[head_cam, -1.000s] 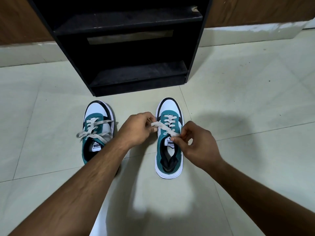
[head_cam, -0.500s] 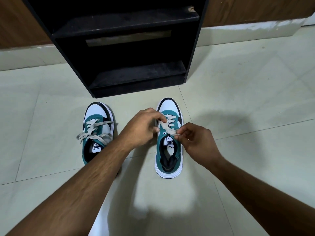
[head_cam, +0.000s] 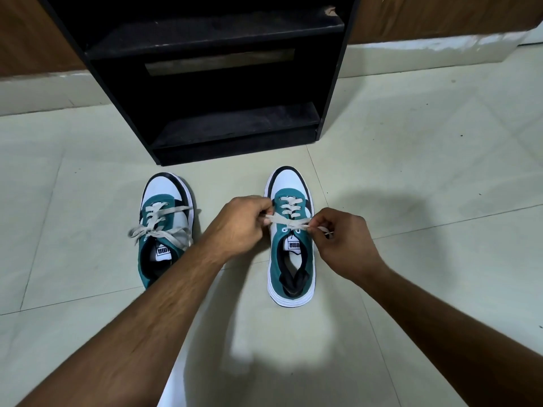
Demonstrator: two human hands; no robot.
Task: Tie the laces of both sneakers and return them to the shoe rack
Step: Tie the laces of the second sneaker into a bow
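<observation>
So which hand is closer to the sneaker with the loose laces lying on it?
Left. The left hand sits between both sneakers, beside that sneaker; the right hand is beyond the other sneaker.

This is looking like a home, likely an entryway or hall. A low black wooden shoe rack with open shelves point(head_cam: 205, 83) is standing at the upper centre against a brown wood-panelled wall point(head_cam: 440, 16) with a pale skirting strip point(head_cam: 411, 51), and pale glossy floor tiles point(head_cam: 426, 142) are spreading across the frame, with a pair of teal-and-white lace-up sneakers point(head_cam: 164, 227) sitting on them.
</observation>
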